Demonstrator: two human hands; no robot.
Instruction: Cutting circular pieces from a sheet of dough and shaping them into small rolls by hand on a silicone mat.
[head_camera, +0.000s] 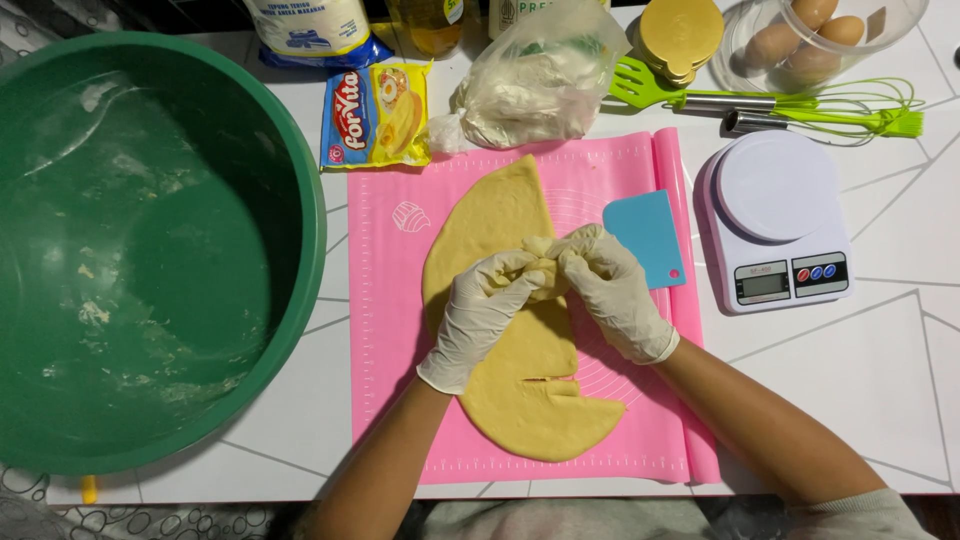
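Note:
A flattened sheet of yellow dough (500, 225) lies on a pink silicone mat (385, 300), with a cut in its lower part. Both hands wear white gloves. My left hand (478, 318) and my right hand (615, 293) meet over the dough's middle and pinch a small lump of dough (545, 262) between their fingertips. The lump is partly hidden by the fingers.
A big green bowl (305, 215) with dough scraps sits at the left. A blue scraper (645, 235) lies on the mat's right side, beside a white kitchen scale (775, 220). Behind are a margarine packet (377, 115), a plastic bag (535, 85), a green whisk (830, 110) and eggs (805, 40).

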